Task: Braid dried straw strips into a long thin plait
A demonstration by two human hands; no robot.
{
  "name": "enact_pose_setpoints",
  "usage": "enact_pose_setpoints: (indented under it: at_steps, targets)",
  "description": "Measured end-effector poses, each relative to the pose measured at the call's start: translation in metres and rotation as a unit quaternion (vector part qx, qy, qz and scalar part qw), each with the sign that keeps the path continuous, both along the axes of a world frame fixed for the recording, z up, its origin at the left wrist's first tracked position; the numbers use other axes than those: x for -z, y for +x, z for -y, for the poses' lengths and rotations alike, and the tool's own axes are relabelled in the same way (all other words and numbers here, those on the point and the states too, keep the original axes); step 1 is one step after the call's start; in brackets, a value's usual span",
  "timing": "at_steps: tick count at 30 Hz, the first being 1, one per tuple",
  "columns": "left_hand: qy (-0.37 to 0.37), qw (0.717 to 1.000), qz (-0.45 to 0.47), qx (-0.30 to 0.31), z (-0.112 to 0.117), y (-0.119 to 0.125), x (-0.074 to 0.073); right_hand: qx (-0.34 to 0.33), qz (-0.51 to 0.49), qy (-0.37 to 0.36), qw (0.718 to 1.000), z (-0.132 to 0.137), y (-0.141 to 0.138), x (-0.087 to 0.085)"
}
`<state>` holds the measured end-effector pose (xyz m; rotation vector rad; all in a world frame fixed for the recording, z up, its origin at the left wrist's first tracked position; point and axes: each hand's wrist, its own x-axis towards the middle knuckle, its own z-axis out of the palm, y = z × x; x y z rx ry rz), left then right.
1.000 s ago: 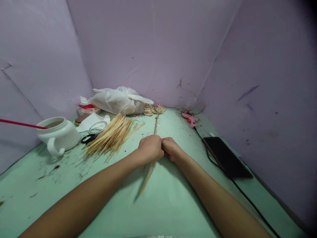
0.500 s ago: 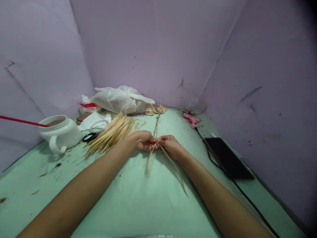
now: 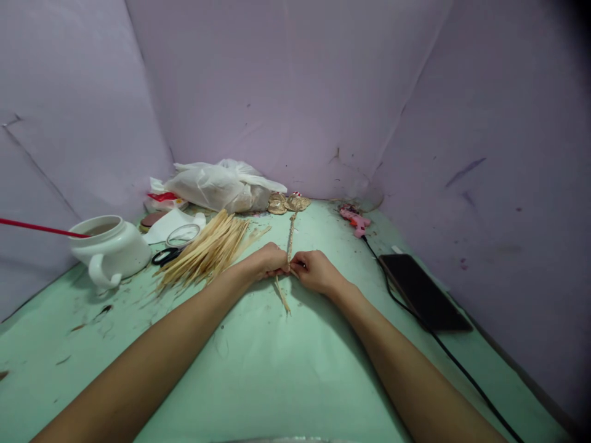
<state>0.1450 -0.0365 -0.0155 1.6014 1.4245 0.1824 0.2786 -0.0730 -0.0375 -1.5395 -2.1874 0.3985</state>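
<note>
The left hand (image 3: 271, 261) gripped the braid (image 3: 290, 237), the right hand (image 3: 316, 271) pinched its end, and strands (image 3: 282, 296) now hung only below the left, seemingly crossed.

From where I stand, the braid (image 3: 290, 237) is pale straw with a plaited pattern, and the strips (image 3: 210, 249) are golden yellow. The tabletop (image 3: 295, 381) is mint green; the walls (image 3: 258, 80) are pale lilac, smudged darker on the right. I see a white pot (image 3: 124, 252), a red stick (image 3: 41, 227), a pink glue gun (image 3: 359, 223) with orange on it, and a black phone (image 3: 422, 292).
</note>
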Motion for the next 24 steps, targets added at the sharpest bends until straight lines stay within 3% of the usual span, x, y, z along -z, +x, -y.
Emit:
enact_pose_setpoints:
  at_steps: [3,10,13,19,21,24]
  targets:
    - [-0.002,1.000,0.029,-0.004,0.003,-0.001,0.000,0.027,-0.003,-0.004,1.000,-0.005,0.008,-0.001]
    - [-0.019,0.999,0.039,-0.004,0.000,-0.002,0.002,0.201,0.045,-0.029,0.978,-0.014,0.040,-0.011]
    - [-0.029,0.999,0.040,0.010,-0.002,-0.003,0.003,0.232,0.021,-0.014,0.972,-0.015,0.040,-0.020]
    - [-0.017,0.999,0.030,0.007,-0.003,-0.001,0.004,0.142,-0.072,-0.093,0.983,-0.051,-0.007,-0.036]
    - [-0.016,0.999,0.032,0.008,-0.004,0.000,0.007,0.138,-0.103,-0.136,0.976,-0.074,-0.027,-0.036]
    - [-0.025,0.998,0.058,-0.009,-0.006,0.002,0.013,0.162,-0.062,-0.155,0.973,-0.110,-0.051,-0.028]
